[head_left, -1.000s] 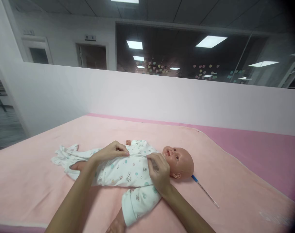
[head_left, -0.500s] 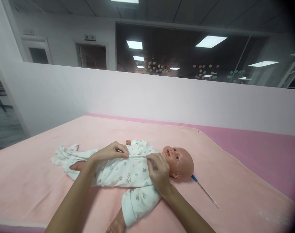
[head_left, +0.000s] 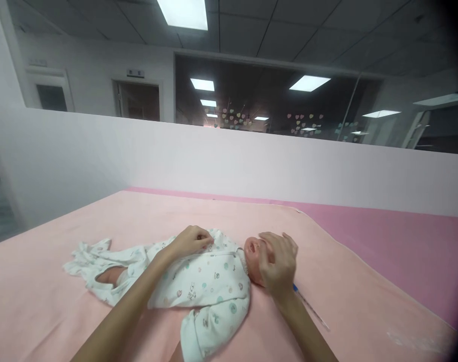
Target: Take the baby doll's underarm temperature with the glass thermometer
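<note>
A baby doll [head_left: 254, 266] lies on its back, its head to the right, dressed in a white printed romper [head_left: 198, 281]. My left hand [head_left: 191, 241] rests by the doll's far sleeve with its fingers curled; what is between its fingertips is hidden. My right hand [head_left: 279, 259] is over the doll's head, fingers bent and apart, covering much of the face; whether it touches the head I cannot tell. Behind my right wrist, a thin thermometer-like stick [head_left: 311, 307] with a blue end lies on the blanket.
A peach blanket [head_left: 364, 301] covers the padded pink surface [head_left: 383, 231]. One of the romper's legs [head_left: 89, 259] lies flattened at the left. Along the back runs a low white wall [head_left: 213, 161], with a large window [head_left: 266, 95] behind it.
My right hand has left the romper's neckline and moved right, over the doll's head. My left hand has let go of the front edge and shifted to the far sleeve. The view has tilted up slightly.
</note>
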